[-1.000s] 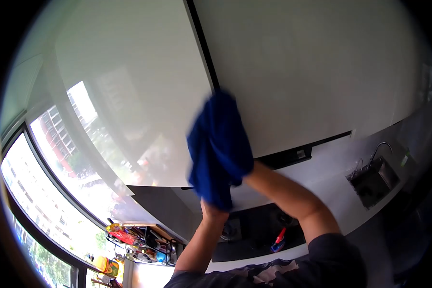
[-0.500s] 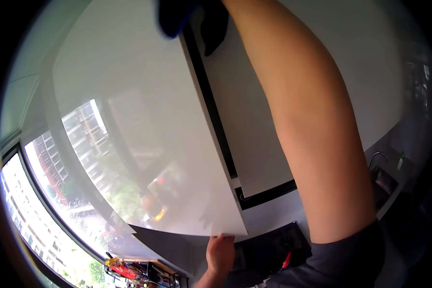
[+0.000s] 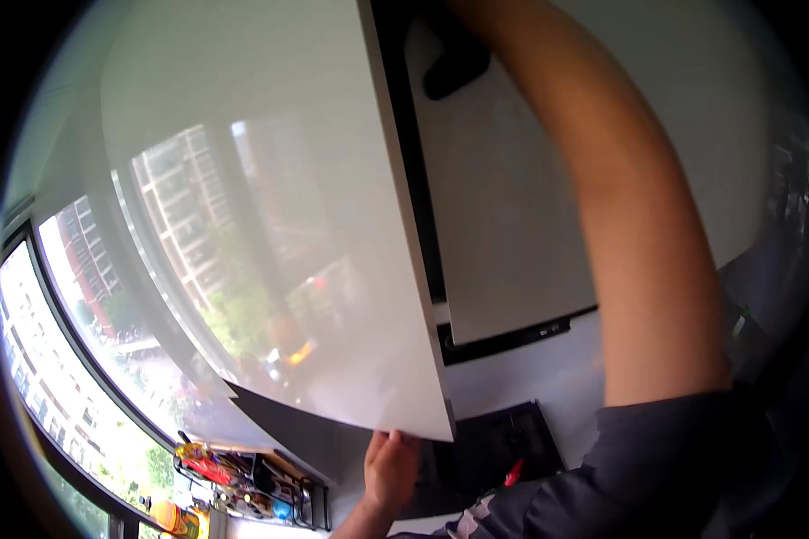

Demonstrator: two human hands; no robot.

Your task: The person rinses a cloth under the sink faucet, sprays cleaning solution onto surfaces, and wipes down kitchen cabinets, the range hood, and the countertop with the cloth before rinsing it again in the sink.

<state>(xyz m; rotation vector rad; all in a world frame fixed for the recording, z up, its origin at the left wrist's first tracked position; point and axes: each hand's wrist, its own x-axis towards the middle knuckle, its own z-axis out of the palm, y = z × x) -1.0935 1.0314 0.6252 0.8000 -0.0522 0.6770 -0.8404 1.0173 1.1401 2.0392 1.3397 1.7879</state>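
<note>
Curving down the left side, a dark-framed window [image 3: 72, 328] shows pale and reddish buildings and greenery outside. Near its lower end, a yellow-and-orange container [image 3: 173, 518] sits just beside a black metal rack [image 3: 315, 503] crowded with colourful packets and small kitchen items. Rising above them is a large, glossy white cabinet door [image 3: 333, 234], with buildings and trees mirrored in its surface.

At the door's lower edge, near its right corner, the left hand [image 3: 392, 472] has its fingers bent and drawn close together, pinching the edge. Behind and to the right of this hand lies a black cooktop [image 3: 539, 449], with a bright red object [image 3: 514, 472] over it, partly hidden by the dark clothing.

Beyond a narrow dark gap [image 3: 413, 180] along the door's right side stands a flat, greyish-white cabinet front [image 3: 512, 207], with a black strip [image 3: 503, 344] below it. A dark, soft cloth [image 3: 458, 70] hangs before this front near the top, at the right hand [image 3: 467, 11]. That hand is mostly cut off and in shadow, so I cannot tell how its fingers are set. The bare right arm [image 3: 647, 251] arches down to a dark sleeve [image 3: 665, 449].
</note>
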